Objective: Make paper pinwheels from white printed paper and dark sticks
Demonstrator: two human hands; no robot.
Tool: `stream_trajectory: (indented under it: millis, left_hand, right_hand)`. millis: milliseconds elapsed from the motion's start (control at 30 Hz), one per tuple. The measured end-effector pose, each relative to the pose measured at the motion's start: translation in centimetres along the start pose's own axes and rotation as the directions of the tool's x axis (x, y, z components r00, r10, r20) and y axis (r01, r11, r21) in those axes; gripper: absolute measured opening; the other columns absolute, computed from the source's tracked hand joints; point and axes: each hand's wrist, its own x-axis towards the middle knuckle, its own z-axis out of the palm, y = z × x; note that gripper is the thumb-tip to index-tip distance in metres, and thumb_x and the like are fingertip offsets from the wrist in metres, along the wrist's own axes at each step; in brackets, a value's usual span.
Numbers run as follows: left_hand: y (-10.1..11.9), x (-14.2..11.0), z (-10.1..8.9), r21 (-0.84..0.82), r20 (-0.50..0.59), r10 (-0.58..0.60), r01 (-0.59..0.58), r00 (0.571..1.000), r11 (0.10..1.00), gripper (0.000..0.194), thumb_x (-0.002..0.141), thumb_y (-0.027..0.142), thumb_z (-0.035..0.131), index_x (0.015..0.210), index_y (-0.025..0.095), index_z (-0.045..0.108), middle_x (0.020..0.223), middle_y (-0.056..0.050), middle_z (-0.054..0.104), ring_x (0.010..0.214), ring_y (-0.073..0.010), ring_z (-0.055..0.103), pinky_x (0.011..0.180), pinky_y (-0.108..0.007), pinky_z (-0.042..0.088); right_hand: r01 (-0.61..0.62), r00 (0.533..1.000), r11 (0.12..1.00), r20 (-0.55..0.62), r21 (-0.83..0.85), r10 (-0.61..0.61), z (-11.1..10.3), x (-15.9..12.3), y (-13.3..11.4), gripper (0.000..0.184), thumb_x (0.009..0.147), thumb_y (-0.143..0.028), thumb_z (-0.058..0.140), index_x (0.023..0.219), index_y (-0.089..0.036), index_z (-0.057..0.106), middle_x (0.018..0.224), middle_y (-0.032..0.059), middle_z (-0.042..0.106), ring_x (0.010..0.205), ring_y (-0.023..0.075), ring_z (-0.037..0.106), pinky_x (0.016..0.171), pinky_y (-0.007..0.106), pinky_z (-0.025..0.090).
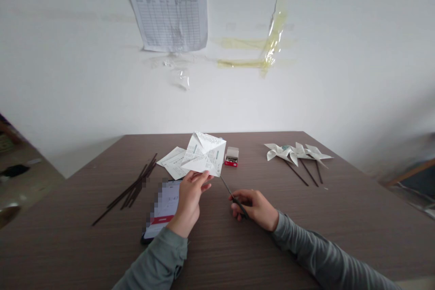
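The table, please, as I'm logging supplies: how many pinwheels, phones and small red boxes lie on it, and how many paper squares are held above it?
Pinwheels: 3
Phone: 1
Small red box: 1
Paper square held in the left hand: 1
Total: 6

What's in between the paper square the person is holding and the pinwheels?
In the head view, a small open red box sits between the paper square in the left hand and the pinwheels.
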Motion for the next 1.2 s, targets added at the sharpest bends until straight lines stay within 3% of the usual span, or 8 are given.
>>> stream_trajectory:
  millis: [267,633,900,1200]
  left_hand:
    - [0.1,-0.1,0.1,0.022,0.003,-0.002,0.002,1.0,1.0,0.037,0.073,0.028,0.113,0.083,0.026,0.077,0.093,-0.003,0.093,0.091,-0.0261,0.093,0.075,-0.029,0.069]
    - [0.2,-0.1,0.1,-0.002,-0.006,-0.013,0.013,1.0,1.0,0.033,0.07,0.027,0.111,0.085,0.024,0.082,0.095,-0.005,0.095,0.09,-0.0251,0.092,0.073,-0.028,0.066]
    - [0.3,-0.2,0.2,-0.003,-0.017,-0.02,0.02,1.0,1.0,0.026,0.075,0.022,0.106,0.086,0.024,0.083,0.095,-0.004,0.095,0.091,-0.0241,0.092,0.073,-0.027,0.065]
    - [0.2,-0.2,0.0,0.011,-0.007,-0.01,0.01,1.0,1.0,0.03,0.076,0.025,0.109,0.087,0.025,0.082,0.097,-0.003,0.095,0.092,-0.0256,0.093,0.076,-0.029,0.067]
  right_hand:
    - [0.032,0.999,0.999,0.028,-0.01,-0.031,0.0,0.2,0.2,0.073,0.08,-0.088,0.113,0.107,-0.024,0.088,0.079,0.0042,0.086,0.065,0.0239,0.076,0.075,0.043,0.07]
    - [-0.003,0.999,0.999,-0.036,-0.033,0.002,0.7,-0.6,-1.7,0.07,0.072,-0.087,0.113,0.099,-0.028,0.089,0.076,0.0096,0.086,0.067,0.0329,0.079,0.076,0.051,0.072]
    - [0.008,1.0,1.0,-0.025,-0.026,-0.009,0.6,-0.4,-1.3,0.072,0.071,-0.088,0.113,0.1,-0.026,0.088,0.075,0.0082,0.085,0.065,0.0297,0.077,0.074,0.048,0.07]
    - [0.042,0.999,0.998,-0.016,-0.048,-0.043,0.4,-0.1,-0.7,0.071,0.077,-0.088,0.111,0.101,-0.025,0.089,0.076,0.0067,0.087,0.063,0.0266,0.077,0.073,0.044,0.071]
